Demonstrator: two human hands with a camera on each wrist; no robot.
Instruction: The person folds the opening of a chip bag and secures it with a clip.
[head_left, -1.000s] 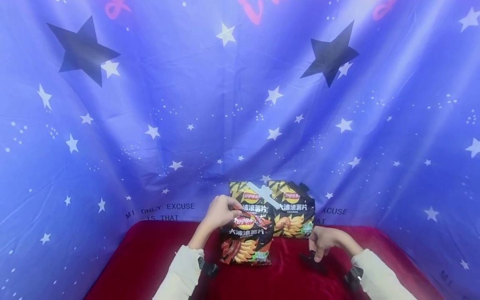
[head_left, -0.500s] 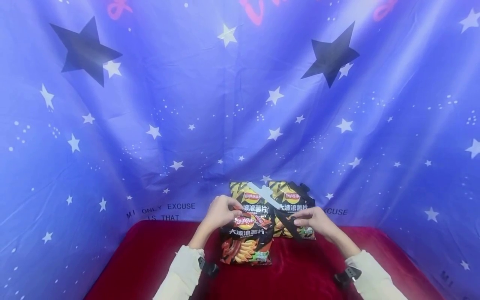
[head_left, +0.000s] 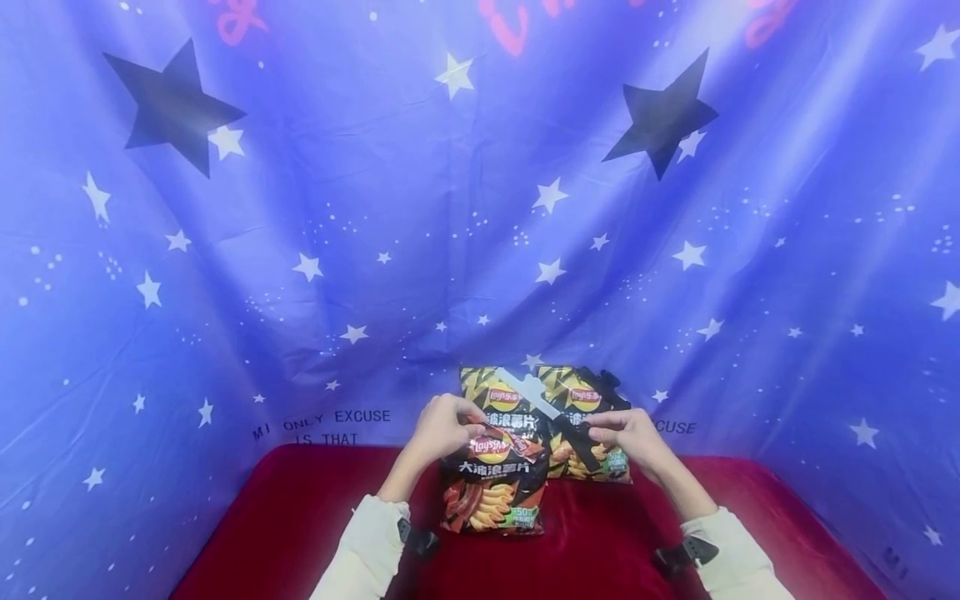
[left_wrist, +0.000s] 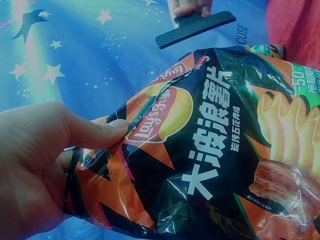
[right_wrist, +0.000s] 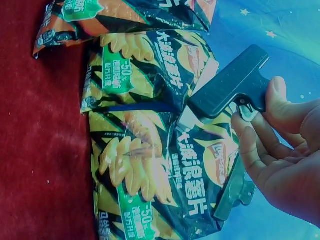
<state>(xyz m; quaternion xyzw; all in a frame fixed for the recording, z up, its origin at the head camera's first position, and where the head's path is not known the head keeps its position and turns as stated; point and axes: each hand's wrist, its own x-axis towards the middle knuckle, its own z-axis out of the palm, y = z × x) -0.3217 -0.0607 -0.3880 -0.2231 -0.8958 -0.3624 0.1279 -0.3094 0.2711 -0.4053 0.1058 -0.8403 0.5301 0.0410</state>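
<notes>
My left hand [head_left: 444,429] pinches the upper left corner of an orange-and-black potato chip bag [head_left: 491,500], thumb in front. The bag's top corner is folded over its logo, as the left wrist view shows along the fold [left_wrist: 170,80]. In my right hand [head_left: 633,437] is a black bag clip [right_wrist: 232,82], gripped by its handles between thumb and fingers. The clip's long bar is apart from the folded bag in the left wrist view, just beyond its upper edge. In the head view it overlaps the right-hand yellow bag.
Behind stand two yellow-and-black chip bags, the left one [head_left: 472,379] with a white clip [head_left: 528,392] across its corner, the right one [head_left: 558,379] with a black clip [right_wrist: 235,190]. All are on a red cloth-covered table [head_left: 322,517] before a blue starry curtain [head_left: 420,183].
My right hand has lifted the black clip from low on the right and brought it up and left toward the folded bag. My left hand keeps its pinch in the same place.
</notes>
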